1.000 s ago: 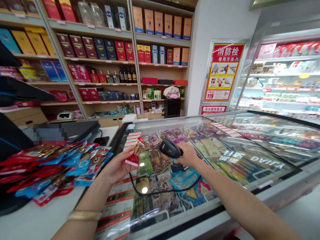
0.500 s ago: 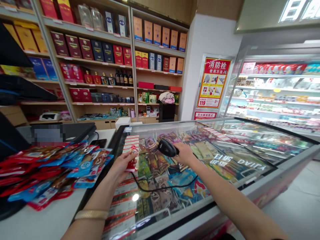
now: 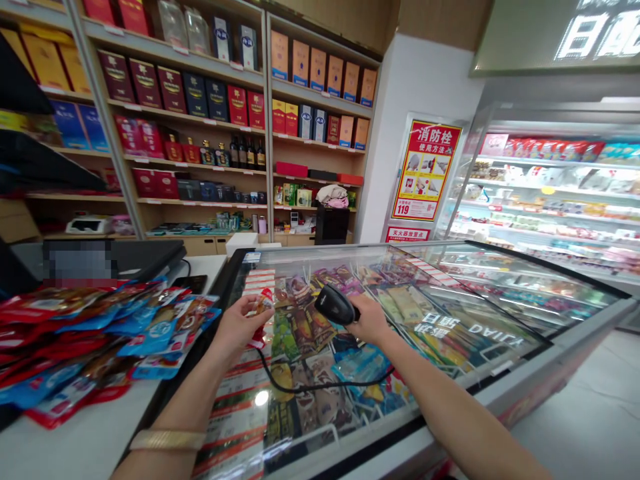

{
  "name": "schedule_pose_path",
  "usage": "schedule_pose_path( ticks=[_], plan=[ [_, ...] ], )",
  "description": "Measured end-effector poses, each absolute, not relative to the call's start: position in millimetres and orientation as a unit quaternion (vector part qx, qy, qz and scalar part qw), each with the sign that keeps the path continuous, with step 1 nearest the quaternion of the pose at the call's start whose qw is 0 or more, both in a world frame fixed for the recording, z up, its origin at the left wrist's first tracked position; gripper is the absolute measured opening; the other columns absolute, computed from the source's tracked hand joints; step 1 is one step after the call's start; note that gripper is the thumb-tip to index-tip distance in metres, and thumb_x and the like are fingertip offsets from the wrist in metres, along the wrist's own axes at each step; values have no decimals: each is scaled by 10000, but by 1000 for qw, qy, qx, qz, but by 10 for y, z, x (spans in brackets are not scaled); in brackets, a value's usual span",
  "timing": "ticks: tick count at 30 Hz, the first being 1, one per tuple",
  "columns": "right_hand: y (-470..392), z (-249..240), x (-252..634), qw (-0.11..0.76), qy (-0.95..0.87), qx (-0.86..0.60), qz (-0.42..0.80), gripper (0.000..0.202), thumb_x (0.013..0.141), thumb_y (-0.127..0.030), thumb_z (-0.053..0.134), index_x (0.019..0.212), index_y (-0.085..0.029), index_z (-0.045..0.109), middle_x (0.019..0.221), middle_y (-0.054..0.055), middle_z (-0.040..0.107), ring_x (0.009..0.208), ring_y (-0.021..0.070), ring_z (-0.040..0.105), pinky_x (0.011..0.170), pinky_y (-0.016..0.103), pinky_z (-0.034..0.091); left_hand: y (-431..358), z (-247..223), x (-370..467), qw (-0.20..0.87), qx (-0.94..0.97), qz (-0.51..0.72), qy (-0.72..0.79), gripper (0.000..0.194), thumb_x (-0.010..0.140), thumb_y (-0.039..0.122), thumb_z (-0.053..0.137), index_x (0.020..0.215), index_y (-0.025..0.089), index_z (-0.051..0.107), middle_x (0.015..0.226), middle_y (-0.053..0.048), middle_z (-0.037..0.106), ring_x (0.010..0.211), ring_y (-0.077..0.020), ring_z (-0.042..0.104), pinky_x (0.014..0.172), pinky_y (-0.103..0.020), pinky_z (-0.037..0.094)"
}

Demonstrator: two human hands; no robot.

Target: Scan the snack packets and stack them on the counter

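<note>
Between the fingers of my left hand (image 3: 241, 325) is a small red snack packet (image 3: 264, 308), partly hidden by the fingers, above the left end of the glass-topped freezer. My right hand (image 3: 371, 319) is closed around the handle of a black barcode scanner (image 3: 334, 304), whose head points left towards the packet. A black cable (image 3: 320, 387) loops under both hands across the glass. To the left of my left arm, a heap of red and blue snack packets (image 3: 165, 330) covers much of the white counter (image 3: 115, 427).
The chest freezer (image 3: 480, 393) spans the middle and right, with wrapped goods under its glass. Price labels (image 3: 235, 407) line its left side. A dark phone-like object (image 3: 193, 284) lies behind the heap. Shelves of boxes (image 3: 195, 93) and a chilled display (image 3: 555, 193) stand behind.
The view has shifted slightly. My left hand has tilted the red packet a little, with its grip kept. The scanner stays in my right hand, facing the packet.
</note>
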State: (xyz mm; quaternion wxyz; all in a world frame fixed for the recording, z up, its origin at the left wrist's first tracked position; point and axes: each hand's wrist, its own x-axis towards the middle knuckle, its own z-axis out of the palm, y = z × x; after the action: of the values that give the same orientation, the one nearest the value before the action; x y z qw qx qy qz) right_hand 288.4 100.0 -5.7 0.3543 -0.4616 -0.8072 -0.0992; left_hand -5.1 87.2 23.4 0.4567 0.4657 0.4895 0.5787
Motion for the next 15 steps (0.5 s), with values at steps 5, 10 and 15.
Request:
schedule_pose_path(
  ticks=[5,10,15],
  plan=[
    [994,-46,2890,358,-824,-428,-94,249,707,-298,635,934,-202,667,842,80,712,794,232,659,731,312,504,836,285,-28,477,491,533,497,491,514,332,829,928,193,603,617,35,620,424,-99,488,402,-202,369],
    [970,1,2918,337,-842,-414,-82,292,700,-295,651,976,-200,667,868,76,715,820,231,666,748,312,509,844,293,-33,497,511,499,493,496,511,222,803,976,198,632,637,19,647,425,-100,481,401,-201,370],
    [877,116,2916,287,-882,-368,-56,310,708,-284,646,1009,-210,667,947,72,725,873,227,666,806,320,505,831,286,-82,535,552,430,474,429,469,147,798,878,189,676,647,-6,658,608,-181,627,490,-226,466]
  ],
)
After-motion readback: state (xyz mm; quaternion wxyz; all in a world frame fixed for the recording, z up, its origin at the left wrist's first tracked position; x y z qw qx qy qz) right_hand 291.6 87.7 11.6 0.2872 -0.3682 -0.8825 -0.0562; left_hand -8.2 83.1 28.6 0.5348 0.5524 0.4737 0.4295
